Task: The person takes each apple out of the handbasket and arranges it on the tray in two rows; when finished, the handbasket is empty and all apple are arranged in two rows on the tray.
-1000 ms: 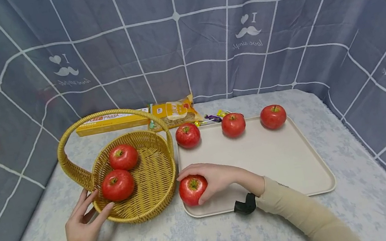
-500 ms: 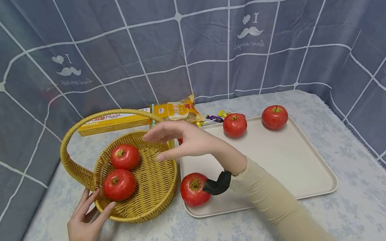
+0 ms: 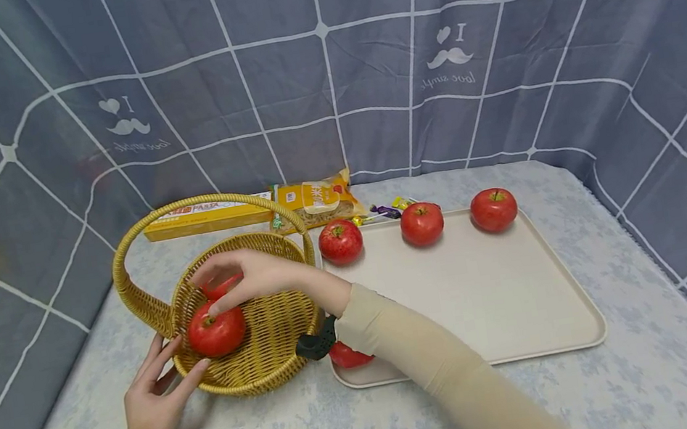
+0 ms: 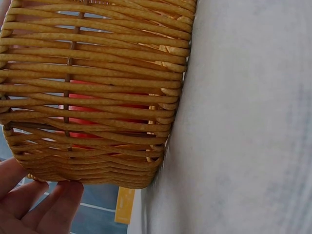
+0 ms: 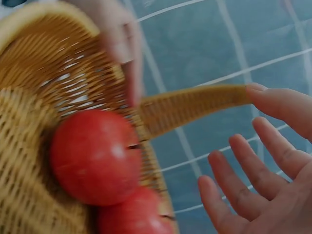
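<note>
In the head view, my right hand (image 3: 253, 275) hangs over the wicker basket (image 3: 277, 381), above two red apples. The nearer apple (image 3: 217, 330) shows well; the farther apple (image 3: 222, 288) is partly hidden by the hand. The right wrist view shows the right hand's fingers (image 5: 243, 170) spread and apart from both apples. My left hand (image 3: 153, 406) touches the basket's left rim with thumb and fairly straight fingers. Another apple (image 3: 349, 355) lies at the near left corner of the beige tray (image 3: 461, 300), mostly hidden under the right forearm.
Three apples line the tray's back edge: left (image 3: 341, 242), middle (image 3: 422, 224) and right (image 3: 494, 209). Behind the basket lie a pasta box (image 3: 206, 220), a yellow food packet (image 3: 315, 200) and wrapped candies (image 3: 385, 211). The basket's tall handle (image 3: 124, 274) arches above it.
My right hand has let go of the apple at the tray's near left corner and moved left, over the basket. That apple stays on the tray. The left hand keeps its place.
</note>
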`<state>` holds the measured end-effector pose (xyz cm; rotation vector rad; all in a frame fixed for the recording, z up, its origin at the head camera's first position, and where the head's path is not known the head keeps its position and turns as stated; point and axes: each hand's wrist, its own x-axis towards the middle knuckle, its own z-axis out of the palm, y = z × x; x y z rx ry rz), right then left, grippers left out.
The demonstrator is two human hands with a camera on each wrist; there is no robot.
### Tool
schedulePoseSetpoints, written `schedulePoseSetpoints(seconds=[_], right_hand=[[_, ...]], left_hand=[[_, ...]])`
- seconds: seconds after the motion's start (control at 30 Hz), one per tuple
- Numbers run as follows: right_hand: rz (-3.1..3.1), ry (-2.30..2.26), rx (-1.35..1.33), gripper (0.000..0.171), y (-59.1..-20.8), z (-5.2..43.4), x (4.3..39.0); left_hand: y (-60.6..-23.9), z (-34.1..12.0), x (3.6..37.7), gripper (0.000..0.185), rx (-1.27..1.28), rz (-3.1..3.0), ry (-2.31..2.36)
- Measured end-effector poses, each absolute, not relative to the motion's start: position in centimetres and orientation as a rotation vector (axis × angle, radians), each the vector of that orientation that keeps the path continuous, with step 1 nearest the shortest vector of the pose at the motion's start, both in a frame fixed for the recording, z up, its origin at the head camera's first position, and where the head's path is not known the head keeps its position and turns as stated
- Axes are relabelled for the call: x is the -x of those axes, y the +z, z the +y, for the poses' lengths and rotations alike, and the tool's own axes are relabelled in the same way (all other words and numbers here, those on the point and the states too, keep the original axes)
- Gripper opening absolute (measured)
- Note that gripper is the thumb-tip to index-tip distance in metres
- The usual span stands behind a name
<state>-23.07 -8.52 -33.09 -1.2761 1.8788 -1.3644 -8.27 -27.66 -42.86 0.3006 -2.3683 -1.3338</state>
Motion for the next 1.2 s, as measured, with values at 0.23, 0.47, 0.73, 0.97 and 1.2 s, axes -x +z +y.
schedulePoseSetpoints(seconds=[0.23,0.47,0.73,0.97,1.2], right_hand=[[2.016,-1.135,1.207,0.054,-35.3,-10.5,23.6],[2.03,-1.067,1.158,0.058,-36.4,-11.7,23.8],[2.034,-0.906,1.224,0.065,-37.0,-12.5,23.8],[2.045,-0.783,1.238,0.069,-36.9,-12.8,23.6],[2.023,-0.7,1.226,0.075,-37.3,-13.1,23.2]], left_hand=[[-42.8,-27.6,8.3,0.054,-0.295,-2.367,-1.339],[-42.7,-27.7,8.2,0.054,-0.278,-2.379,-1.337],[-42.8,-27.7,8.2,0.054,-0.287,-2.38,-1.336],[-42.8,-27.6,8.2,0.054,-0.289,-2.375,-1.35],[-42.9,-27.7,8.2,0.054,-0.287,-2.365,-1.35]])
